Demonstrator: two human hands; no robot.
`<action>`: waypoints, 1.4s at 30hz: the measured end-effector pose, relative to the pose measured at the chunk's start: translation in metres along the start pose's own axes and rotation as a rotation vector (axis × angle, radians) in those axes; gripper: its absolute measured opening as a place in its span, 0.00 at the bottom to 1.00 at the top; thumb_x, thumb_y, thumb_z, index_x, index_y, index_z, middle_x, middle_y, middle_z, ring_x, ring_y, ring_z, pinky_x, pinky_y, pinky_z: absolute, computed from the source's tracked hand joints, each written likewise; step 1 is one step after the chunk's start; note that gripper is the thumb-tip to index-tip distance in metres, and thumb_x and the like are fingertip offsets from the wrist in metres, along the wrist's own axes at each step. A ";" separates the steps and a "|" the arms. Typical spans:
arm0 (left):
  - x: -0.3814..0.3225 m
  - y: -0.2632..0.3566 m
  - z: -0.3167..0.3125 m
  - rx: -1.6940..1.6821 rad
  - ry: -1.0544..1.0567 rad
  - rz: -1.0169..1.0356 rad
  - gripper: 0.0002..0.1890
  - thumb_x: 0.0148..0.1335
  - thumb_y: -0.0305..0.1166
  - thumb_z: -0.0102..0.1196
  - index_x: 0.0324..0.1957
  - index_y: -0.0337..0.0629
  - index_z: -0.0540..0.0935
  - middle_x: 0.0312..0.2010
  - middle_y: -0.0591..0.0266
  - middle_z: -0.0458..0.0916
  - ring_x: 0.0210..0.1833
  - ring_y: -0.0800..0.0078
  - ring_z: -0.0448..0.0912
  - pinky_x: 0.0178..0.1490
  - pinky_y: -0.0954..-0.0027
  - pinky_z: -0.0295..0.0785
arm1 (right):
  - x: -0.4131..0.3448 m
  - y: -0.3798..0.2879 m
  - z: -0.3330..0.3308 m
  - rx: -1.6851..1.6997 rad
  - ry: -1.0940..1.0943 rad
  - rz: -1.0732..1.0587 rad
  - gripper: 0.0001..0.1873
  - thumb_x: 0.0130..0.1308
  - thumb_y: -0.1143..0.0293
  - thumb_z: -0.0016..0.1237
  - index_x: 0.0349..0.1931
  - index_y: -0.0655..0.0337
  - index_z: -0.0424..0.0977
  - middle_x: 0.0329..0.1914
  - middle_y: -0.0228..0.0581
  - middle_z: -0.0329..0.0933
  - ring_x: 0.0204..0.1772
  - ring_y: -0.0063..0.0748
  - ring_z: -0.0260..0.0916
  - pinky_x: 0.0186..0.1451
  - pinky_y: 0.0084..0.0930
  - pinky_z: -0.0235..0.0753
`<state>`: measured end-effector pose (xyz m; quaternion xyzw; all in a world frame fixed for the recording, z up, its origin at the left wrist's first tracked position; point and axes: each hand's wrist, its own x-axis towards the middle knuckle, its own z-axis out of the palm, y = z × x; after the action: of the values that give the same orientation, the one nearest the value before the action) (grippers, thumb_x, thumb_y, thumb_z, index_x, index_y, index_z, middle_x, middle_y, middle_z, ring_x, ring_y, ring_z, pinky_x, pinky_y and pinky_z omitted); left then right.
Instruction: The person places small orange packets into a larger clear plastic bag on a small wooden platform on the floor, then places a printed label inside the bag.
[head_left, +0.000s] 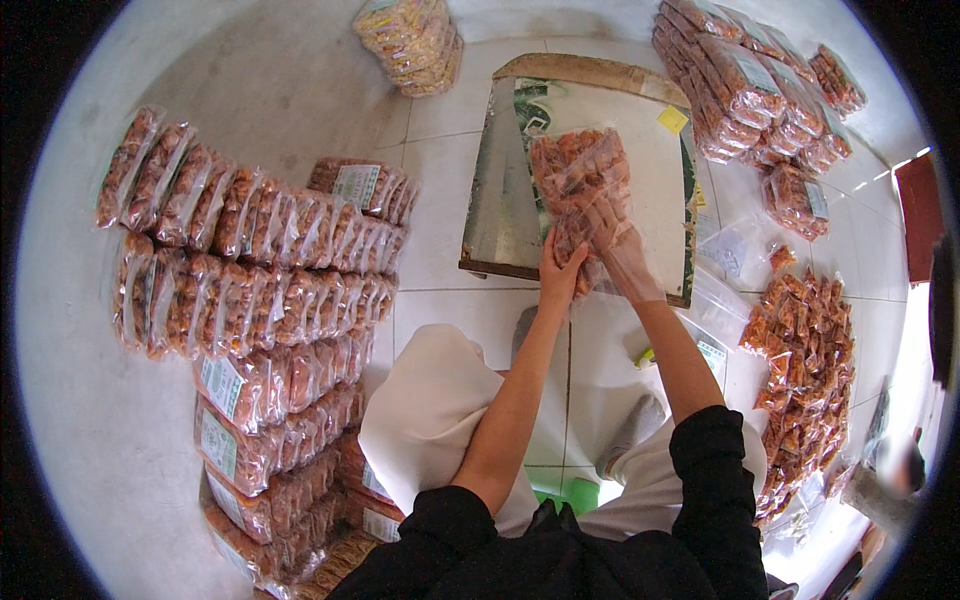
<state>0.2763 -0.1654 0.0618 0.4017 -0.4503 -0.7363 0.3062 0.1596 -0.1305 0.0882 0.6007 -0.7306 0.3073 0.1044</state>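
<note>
A clear plastic bag (581, 161) full of small reddish-brown food packets lies on a low, worn table (652, 225) in front of me. My left hand (561, 268) grips the near left part of the bag, with the thumb on top and the fingers along its side. My right hand (609, 229) is inside the bag's near end, and clear film covers it down to the wrist. Its fingers rest against the packets, but the plastic and its glare hide whether they hold any.
Stacked filled bags (255, 292) rise on my left. More bags stand in a pile (750, 82) at the far right and in a yellowish stack (412, 45) at the back. Loose packets (802, 375) heap on the tiled floor to my right, near empty plastic bags (716, 300). A person (889, 472) is at the right edge.
</note>
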 end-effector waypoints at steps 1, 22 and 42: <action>0.000 0.000 -0.004 0.007 -0.004 -0.029 0.37 0.52 0.41 0.59 0.61 0.47 0.55 0.41 0.62 0.74 0.36 0.77 0.73 0.32 0.78 0.70 | 0.002 -0.006 -0.003 0.202 0.014 0.044 0.23 0.49 0.74 0.45 0.50 0.58 0.65 0.49 0.36 0.67 0.50 0.37 0.68 0.43 0.29 0.73; -0.011 0.015 -0.005 -0.131 -0.035 -0.003 0.44 0.50 0.42 0.61 0.64 0.46 0.49 0.56 0.58 0.63 0.53 0.69 0.68 0.52 0.70 0.67 | -0.018 -0.044 0.001 0.454 0.257 0.425 0.22 0.61 0.77 0.36 0.58 0.59 0.59 0.56 0.47 0.61 0.52 0.39 0.66 0.54 0.25 0.66; -0.026 0.030 0.013 -0.077 -0.051 -0.216 0.44 0.48 0.47 0.62 0.62 0.43 0.52 0.56 0.55 0.62 0.56 0.66 0.65 0.54 0.70 0.64 | -0.050 -0.038 0.015 1.094 -0.205 0.521 0.34 0.60 0.68 0.38 0.65 0.57 0.42 0.65 0.45 0.50 0.66 0.40 0.50 0.67 0.29 0.49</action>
<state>0.2806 -0.1514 0.1007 0.4169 -0.3834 -0.7918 0.2287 0.2118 -0.1017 0.0627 0.3956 -0.5961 0.5936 -0.3685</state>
